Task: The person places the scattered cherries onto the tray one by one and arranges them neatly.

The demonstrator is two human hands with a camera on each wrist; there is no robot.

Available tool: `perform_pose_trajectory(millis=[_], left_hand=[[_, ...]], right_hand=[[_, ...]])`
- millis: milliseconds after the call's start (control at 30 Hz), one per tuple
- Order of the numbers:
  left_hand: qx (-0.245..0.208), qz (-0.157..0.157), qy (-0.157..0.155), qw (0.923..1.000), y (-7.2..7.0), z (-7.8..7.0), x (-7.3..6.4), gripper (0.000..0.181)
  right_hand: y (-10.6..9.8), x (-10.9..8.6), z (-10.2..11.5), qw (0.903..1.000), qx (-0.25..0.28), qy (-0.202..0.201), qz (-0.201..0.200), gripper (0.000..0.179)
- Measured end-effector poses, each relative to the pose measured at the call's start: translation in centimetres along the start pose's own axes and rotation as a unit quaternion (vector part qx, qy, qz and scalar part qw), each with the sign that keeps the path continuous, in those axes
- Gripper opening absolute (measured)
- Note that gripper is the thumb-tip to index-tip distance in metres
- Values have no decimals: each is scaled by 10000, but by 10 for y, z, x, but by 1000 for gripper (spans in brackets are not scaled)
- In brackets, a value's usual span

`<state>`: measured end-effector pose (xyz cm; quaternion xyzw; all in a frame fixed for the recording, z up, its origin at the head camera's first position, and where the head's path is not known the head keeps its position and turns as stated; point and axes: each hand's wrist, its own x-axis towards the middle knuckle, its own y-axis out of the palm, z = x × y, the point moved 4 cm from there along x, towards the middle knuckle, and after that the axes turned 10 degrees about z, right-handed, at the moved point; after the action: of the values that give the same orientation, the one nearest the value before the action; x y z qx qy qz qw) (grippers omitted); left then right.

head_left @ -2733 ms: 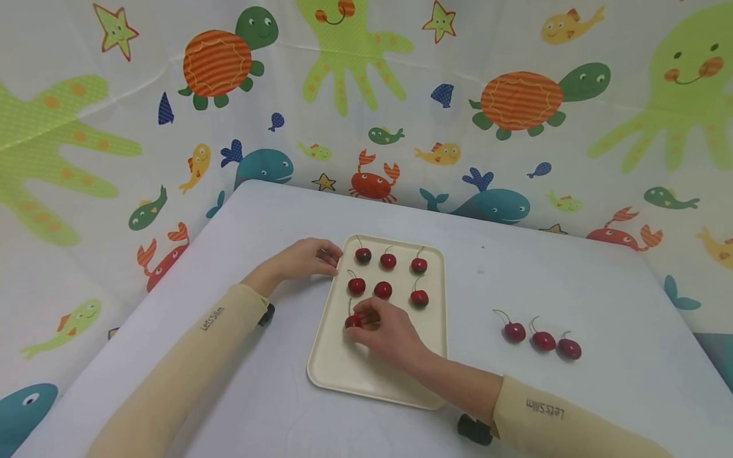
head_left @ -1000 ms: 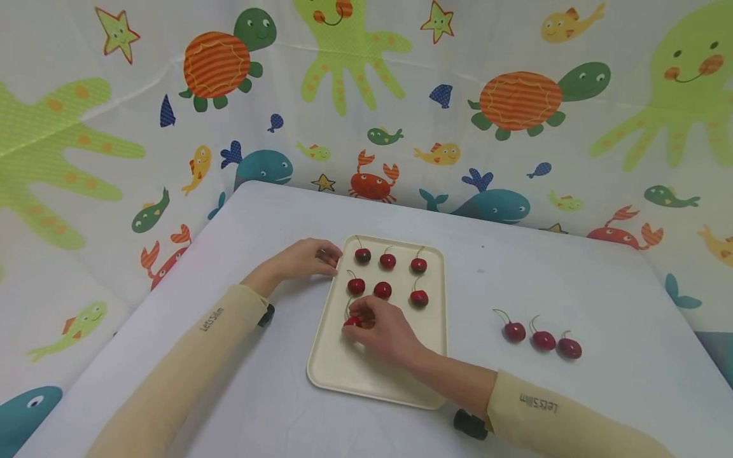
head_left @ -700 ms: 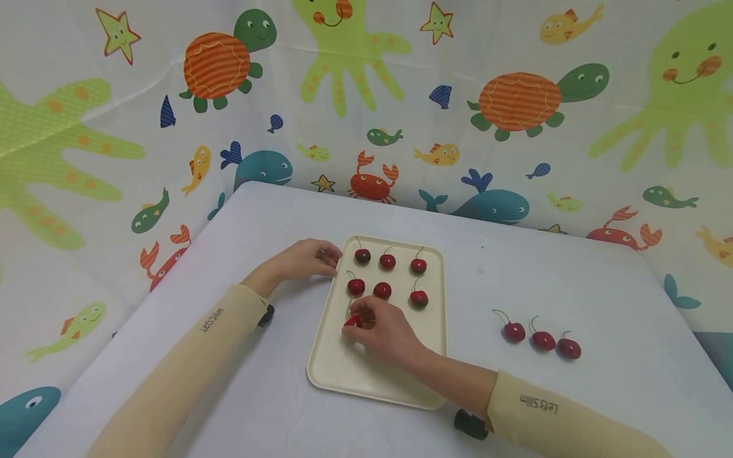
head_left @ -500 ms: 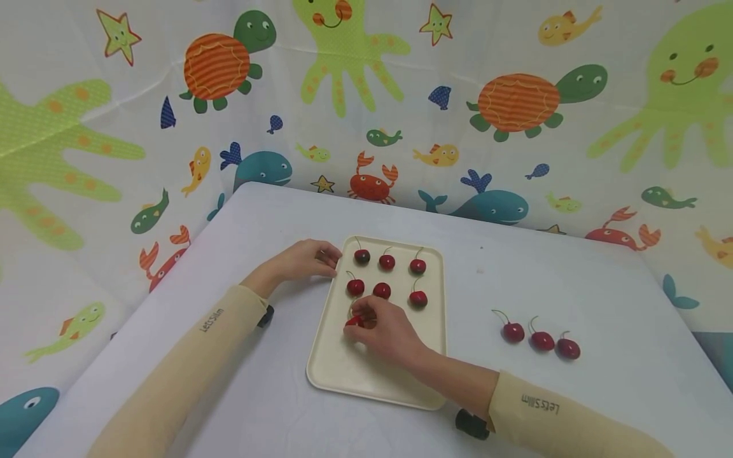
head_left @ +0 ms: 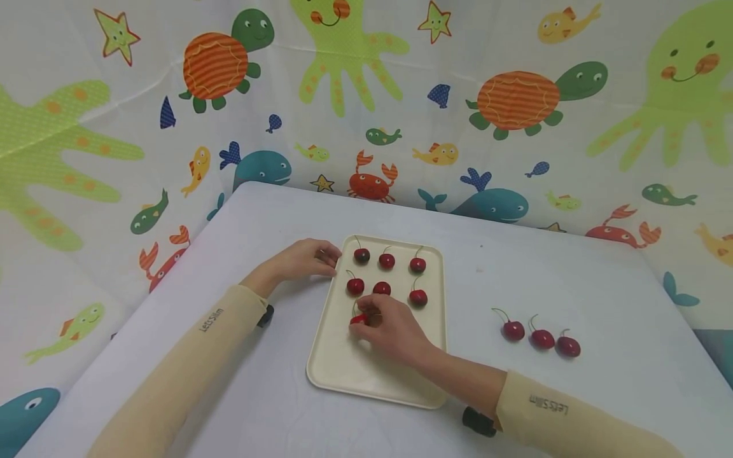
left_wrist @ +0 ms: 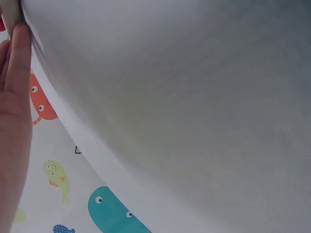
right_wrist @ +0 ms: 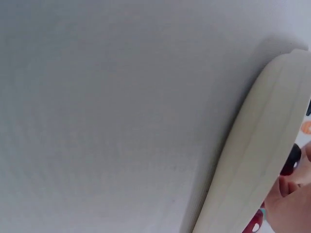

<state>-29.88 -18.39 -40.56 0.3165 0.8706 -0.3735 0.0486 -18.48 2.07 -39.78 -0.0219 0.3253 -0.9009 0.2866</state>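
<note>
A cream rectangular tray point(head_left: 343, 375) lies on the table. My right hand point(head_left: 397, 327) reaches over it and pinches a red cherry point(head_left: 359, 319) between thumb and fingers at the left of the third row; the hand partly hides it. Two rows of cherries sit farther back on the tray, among them a front-row cherry point(head_left: 355, 286) and a stemless-looking cherry point(head_left: 382, 289) beside the fingertips. My left hand point(head_left: 303, 259) touches the tray's left rim with relaxed fingers. In the left wrist view, straight fingers point(left_wrist: 19, 58) meet the tray's side point(left_wrist: 10, 17).
Three cherries with stems, the middle cherry point(head_left: 542, 339) among them, lie in a slanting row on the white tablecloth point(head_left: 601, 286) right of the tray. A curtain point(head_left: 355, 63) printed with sea animals hangs behind the table. Black wrist cameras point(head_left: 478, 422) sit under the sleeves.
Since the earlier frames, my right hand and the pinched cherry have shifted slightly right and back on the tray. The left hand, tray and other cherries keep their places.
</note>
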Motion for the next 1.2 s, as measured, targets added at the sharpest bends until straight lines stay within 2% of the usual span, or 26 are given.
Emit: perform_pose_trajectory(millis=[333, 500, 733, 933, 1200], left_hand=[[-19, 20, 123, 9999, -1, 0, -1, 43], [-58, 22, 90, 9999, -1, 0, 1, 43], [-45, 2, 75, 10000, -2, -2, -1, 42], [-67, 16, 72, 9999, -1, 0, 1, 43], [-68, 2, 24, 10000, -1, 0, 1, 44]], right_hand=[[-10, -7, -3, 9989, -373, -8, -277, 39], [-23, -20, -7, 9964, -744, -187, -353, 44], [-47, -43, -15, 9864, -1430, -382, -713, 47], [-64, -59, -24, 9841, -1514, -205, -906, 47], [-88, -79, -33, 9762, -1795, 211, -1198, 50]])
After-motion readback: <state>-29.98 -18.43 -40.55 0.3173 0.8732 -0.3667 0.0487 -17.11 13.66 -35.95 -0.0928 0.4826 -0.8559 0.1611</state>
